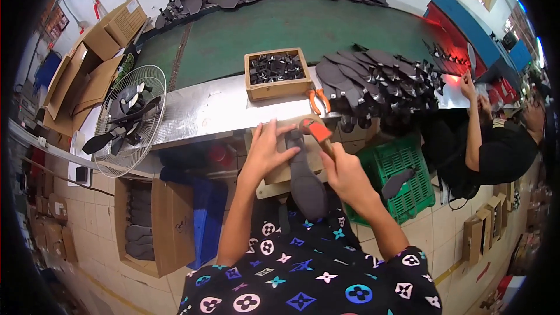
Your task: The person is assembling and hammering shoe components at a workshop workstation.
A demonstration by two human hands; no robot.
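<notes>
A dark grey shoe sole (308, 189) lies lengthwise on a wooden block (274, 182) at the bench's front edge, its wide end toward me. My left hand (267, 150) holds its narrow far end, thumb and forefinger against that end and the other fingers stretched out on the block. In my right hand (348, 176) is a hammer (320, 131), fingers wrapped round the handle. The orange-red head is just right of the sole's narrow end; whether it touches the sole I cannot tell.
Behind the block stand a wooden box (277, 93) of small black parts and orange-handled pliers (319, 102). Many soles pile up at right (373, 76). A wire-caged fan (129, 119), a carton of soles (153, 227) and a green crate (402, 189) surround me. A co-worker (496, 146) sits at right.
</notes>
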